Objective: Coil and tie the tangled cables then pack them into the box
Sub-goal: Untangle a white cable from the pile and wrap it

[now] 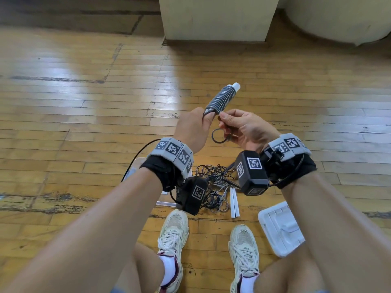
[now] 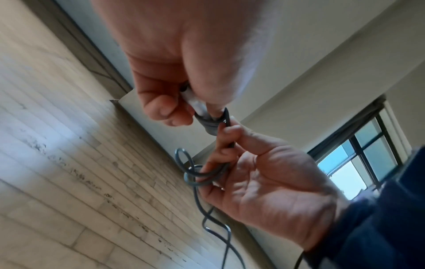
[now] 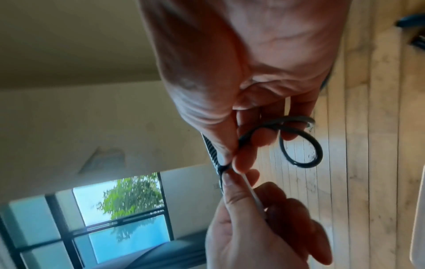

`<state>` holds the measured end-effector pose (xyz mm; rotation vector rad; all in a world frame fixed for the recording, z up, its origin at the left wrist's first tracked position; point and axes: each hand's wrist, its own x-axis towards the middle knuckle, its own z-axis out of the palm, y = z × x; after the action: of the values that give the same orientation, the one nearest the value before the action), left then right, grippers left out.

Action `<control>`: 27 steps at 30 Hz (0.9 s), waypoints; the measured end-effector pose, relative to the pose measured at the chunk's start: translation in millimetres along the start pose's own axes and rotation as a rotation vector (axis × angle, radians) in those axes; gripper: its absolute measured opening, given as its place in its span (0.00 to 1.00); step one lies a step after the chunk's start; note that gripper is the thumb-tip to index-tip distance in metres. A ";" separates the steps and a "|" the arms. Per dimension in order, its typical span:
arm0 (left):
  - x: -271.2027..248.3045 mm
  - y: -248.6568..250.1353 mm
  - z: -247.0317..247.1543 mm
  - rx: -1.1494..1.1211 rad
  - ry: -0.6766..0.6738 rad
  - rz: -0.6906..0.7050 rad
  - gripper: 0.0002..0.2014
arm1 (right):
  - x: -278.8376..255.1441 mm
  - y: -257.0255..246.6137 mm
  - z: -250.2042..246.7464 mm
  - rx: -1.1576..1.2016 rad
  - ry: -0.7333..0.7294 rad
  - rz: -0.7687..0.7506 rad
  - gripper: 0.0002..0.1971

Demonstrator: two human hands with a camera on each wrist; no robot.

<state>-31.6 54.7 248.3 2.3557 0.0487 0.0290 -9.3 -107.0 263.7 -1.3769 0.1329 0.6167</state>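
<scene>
My left hand grips the lower end of a white stick that points up and away. A grey cable is wound tightly round the stick in a long coil. My right hand pinches the free cable just below the coil, and a small loop hangs from its fingers. The left wrist view shows the left hand round the stick and the right hand holding cable loops. In the right wrist view the cable loop hangs by the right hand.
A tangle of dark cables lies on the wooden floor ahead of my shoes. Two white sticks lie beside it. A white plastic box sits at the right, another box lies partly hidden under my left wrist. A cream pillar stands ahead.
</scene>
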 end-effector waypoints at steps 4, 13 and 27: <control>0.2 5.2 -0.8 -0.178 -0.066 -0.077 0.20 | 0.5 0.9 -2.5 0.030 0.017 0.011 0.06; -6.4 20.8 -7.5 -0.852 -0.229 -0.225 0.16 | 1.4 3.6 0.3 0.085 0.073 -0.027 0.29; -0.7 0.0 -30.8 0.228 -0.018 0.232 0.22 | -2.8 -3.6 -24.1 0.037 -0.084 0.065 0.24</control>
<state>-33.4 76.5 270.0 2.5774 -0.2428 0.1210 -3.6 -130.9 263.0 -1.3128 0.1210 0.7224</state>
